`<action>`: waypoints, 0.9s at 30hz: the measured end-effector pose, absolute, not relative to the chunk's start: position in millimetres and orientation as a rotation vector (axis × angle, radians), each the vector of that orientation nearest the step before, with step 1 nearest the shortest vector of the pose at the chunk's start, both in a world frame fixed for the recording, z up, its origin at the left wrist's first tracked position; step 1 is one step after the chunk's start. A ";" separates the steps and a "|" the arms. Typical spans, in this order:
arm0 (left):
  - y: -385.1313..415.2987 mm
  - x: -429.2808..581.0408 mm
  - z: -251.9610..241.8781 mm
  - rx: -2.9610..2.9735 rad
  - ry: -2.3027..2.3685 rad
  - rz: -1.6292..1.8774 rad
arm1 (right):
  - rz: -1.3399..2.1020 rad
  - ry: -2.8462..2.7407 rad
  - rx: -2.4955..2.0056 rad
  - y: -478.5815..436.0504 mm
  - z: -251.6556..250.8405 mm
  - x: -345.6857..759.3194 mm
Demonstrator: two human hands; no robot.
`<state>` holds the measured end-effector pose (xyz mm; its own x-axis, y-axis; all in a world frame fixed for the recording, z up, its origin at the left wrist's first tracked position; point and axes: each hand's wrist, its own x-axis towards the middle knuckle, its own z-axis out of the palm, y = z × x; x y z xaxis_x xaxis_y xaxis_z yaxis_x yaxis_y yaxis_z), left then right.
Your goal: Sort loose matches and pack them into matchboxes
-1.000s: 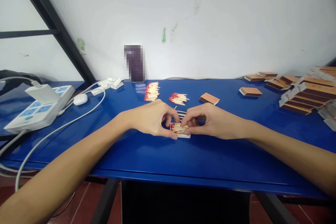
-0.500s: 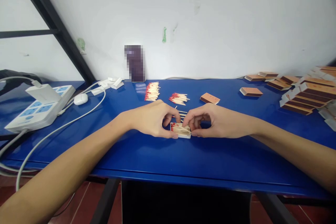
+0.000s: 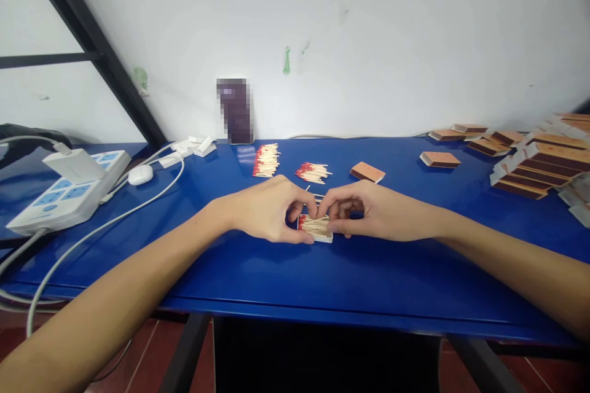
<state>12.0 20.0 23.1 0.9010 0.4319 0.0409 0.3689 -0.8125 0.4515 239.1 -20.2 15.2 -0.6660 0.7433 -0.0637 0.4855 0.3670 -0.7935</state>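
Note:
A small white matchbox tray [image 3: 323, 238] lies on the blue table, filled with red-headed matches [image 3: 313, 226]. My left hand [image 3: 276, 210] grips the tray's left end between thumb and fingers. At its right end is my right hand [image 3: 364, 212], thumb and index finger on the matches and the tray's edge; whether it pinches any match is too small to tell. A few loose matches lie just behind the tray, partly hidden by my fingers. Farther back are a small match pile [image 3: 313, 172], a larger pile [image 3: 266, 161] and an orange matchbox sleeve [image 3: 367, 172].
Stacked matchboxes [image 3: 544, 163] stand at the right, with a single box [image 3: 440, 159] nearer the middle. White trays [image 3: 203, 147], an earbud case [image 3: 141, 175], cables and a power strip [image 3: 69, 193] are at the left. A blurred phone [image 3: 237, 112] leans on the wall.
My right hand has shifted slightly left, its thumb moving from beside the tray onto its right end. My left hand keeps its hold. The whole view has shifted very slightly.

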 end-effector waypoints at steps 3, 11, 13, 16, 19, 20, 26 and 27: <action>20.3 12.5 20.4 2.561 0.559 0.201 | 1.137 -2.320 -1.099 -19.0 10.5 238.5; 18.0 14.1 20.0 2.492 0.570 0.230 | 0.966 -2.407 -1.092 -20.4 7.6 236.7; 17.9 14.2 20.5 2.500 0.572 0.227 | 0.975 -2.422 -1.089 -21.3 8.9 236.4; 17.8 14.6 20.7 2.503 0.572 0.227 | 1.003 -2.435 -1.066 -22.4 9.9 236.3; 17.2 15.1 20.1 2.531 0.579 0.233 | 0.981 -2.439 -1.072 -23.5 9.1 235.9; 16.8 15.3 19.9 2.548 0.579 0.233 | 0.963 -2.444 -1.077 -23.9 8.7 235.6; 16.3 14.0 20.5 2.609 0.532 0.212 | 0.912 -2.465 -1.059 -25.5 8.4 234.0; 16.6 13.5 20.9 2.594 0.522 0.201 | 0.916 -2.468 -1.054 -25.4 8.5 234.2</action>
<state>13.5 16.6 20.9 0.9164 0.3975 0.0473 0.3265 -0.8106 0.4861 234.2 -25.4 8.5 -0.6835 0.7295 0.0273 0.5349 0.5259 -0.6613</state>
